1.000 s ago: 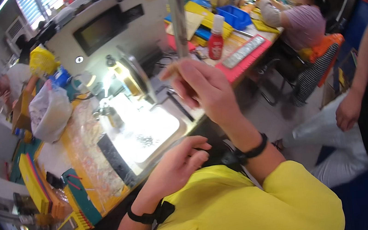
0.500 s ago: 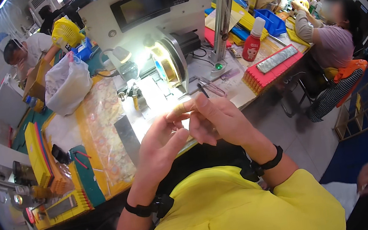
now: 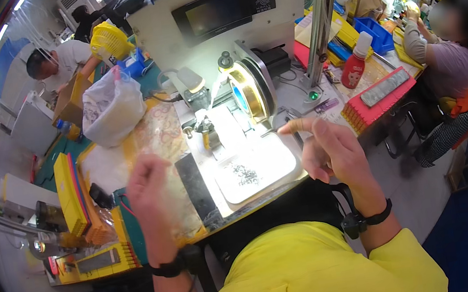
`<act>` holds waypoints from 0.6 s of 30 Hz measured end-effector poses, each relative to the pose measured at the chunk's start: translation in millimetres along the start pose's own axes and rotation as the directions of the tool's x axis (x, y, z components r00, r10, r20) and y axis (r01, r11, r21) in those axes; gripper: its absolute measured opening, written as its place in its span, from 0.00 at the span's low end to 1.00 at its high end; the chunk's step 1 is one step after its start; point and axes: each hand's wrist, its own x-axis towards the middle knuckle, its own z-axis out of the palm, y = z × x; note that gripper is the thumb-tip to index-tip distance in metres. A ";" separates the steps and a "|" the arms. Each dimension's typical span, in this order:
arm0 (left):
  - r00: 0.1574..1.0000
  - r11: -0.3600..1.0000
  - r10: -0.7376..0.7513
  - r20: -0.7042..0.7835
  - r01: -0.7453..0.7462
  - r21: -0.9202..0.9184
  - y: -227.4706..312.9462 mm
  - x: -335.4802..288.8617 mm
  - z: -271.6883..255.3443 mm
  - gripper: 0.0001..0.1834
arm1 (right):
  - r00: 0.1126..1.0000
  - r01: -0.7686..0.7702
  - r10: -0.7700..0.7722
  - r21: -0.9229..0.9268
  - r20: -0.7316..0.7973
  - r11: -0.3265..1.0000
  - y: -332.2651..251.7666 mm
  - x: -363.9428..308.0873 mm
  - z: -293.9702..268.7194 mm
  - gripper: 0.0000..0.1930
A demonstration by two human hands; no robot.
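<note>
My left hand [image 3: 152, 192] hangs over the table left of the lit work spot, smeared by motion; its fingers look curled, and whether anything is in them does not show. My right hand [image 3: 335, 147] is held right of a white tray [image 3: 286, 181], index finger stretched out to the left, the others bent, nothing visible in it. A tan wrap covers that index finger. Small dark pieces [image 3: 243, 174] lie scattered in the tray. Past the right fingertip, a thin dark tool is partly hidden. Behind the tray stands a machine [image 3: 152, 15] with a gold-coloured reel [image 3: 246, 92] under bright light.
Left are a white plastic bag [image 3: 114, 111], yellow trays [image 3: 70, 194] and a small black object [image 3: 100, 196]. To the right stand a red bottle [image 3: 355, 62], a pink stack with a grey bar [image 3: 385, 88] and a metal pole [image 3: 321, 22]. Other people sit at both sides.
My hands, close together over the tray before, have parted: the left went left, the right went right. The tray is now uncovered. The view has shifted, and the hand at lower right is gone.
</note>
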 end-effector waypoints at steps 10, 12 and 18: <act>0.890 0.355 0.429 0.153 -0.322 0.878 -36.1 65.3 -48.7 0.09 | 0.976 -0.192 0.211 -0.235 0.056 0.953 0.6 25.7 37.5 0.15; 0.981 0.669 0.189 0.037 -0.156 0.727 -37.8 64.2 -50.8 0.10 | 0.981 -0.188 0.196 -0.303 -0.007 0.934 7.7 17.7 23.1 0.14; 0.897 0.587 0.430 0.105 -0.366 0.722 -32.3 67.5 -41.5 0.17 | 0.864 -0.078 -0.419 -0.897 -0.278 0.435 53.3 16.1 -47.3 0.10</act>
